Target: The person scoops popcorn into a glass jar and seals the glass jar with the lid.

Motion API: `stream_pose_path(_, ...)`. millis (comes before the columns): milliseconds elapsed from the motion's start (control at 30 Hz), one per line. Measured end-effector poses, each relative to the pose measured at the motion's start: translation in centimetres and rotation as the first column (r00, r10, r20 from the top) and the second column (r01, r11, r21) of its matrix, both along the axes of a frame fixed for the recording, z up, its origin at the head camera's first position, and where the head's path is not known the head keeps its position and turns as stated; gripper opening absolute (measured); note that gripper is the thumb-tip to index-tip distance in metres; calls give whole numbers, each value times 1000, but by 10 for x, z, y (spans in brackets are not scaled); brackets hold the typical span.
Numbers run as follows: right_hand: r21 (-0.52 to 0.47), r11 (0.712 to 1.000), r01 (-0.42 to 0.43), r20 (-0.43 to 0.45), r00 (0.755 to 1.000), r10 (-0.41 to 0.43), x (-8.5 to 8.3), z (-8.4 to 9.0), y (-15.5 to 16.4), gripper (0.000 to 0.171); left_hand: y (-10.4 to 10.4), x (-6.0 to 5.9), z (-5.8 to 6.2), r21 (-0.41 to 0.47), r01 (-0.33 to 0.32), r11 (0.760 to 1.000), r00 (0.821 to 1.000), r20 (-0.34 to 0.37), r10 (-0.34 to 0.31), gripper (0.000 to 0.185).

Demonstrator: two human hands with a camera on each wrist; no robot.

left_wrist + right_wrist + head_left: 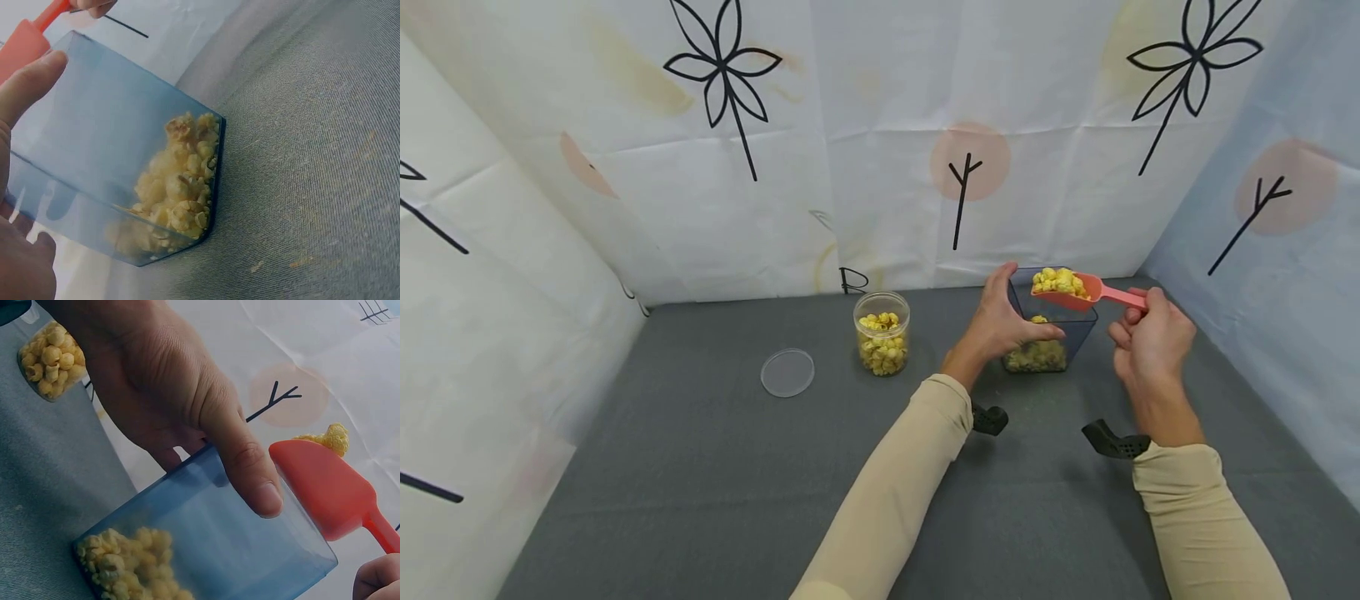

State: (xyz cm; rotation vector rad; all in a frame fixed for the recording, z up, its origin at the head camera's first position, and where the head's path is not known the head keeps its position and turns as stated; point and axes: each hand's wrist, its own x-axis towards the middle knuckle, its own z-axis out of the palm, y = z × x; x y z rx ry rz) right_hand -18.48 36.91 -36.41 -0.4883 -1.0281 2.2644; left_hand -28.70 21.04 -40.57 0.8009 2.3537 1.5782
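Note:
A bluish see-through square container (1081, 332) stands at the back right of the table, with popcorn (119, 569) in its lower part. My left hand (1000, 323) grips its upper part, the thumb against the near wall and the fingers round the left side. In my right hand (1156, 342) is the handle of a coral-red scoop (1094, 288). Yellow popcorn (1058, 282) heaps in the scoop, which is above the container's open top. The left wrist view shows the container's popcorn (178, 187) through the wall, and only part of the scoop (22, 50).
Left of the container stands a clear round jar (860, 319) with popcorn in it and no lid on. A clear round lid (787, 372) lies flat further left on the grey tabletop (700, 475). White printed cloth (880, 183) hangs behind and at both sides.

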Motion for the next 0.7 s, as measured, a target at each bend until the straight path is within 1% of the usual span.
stream_pose_path(233,-5,1000,-11,-23,1000,11,-3,3,-3,33,-5,2,3,-39,-18,999,999,-29,17,121)
stream_pose_path(400,-14,1000,-18,-23,1000,17,-3,5,-6,32,-11,3,4,-51,-24,998,999,-28,23,124)
stream_pose_path(533,8,1000,-24,-11,1000,24,-3,7,-8,30,-17,3,7,-34,-27,999,999,-38,26,123)
stream_pose_path(700,18,999,-28,-11,1000,29,-3,11,-13,29,-28,4,15,5,-45,999,998,-44,46,123)
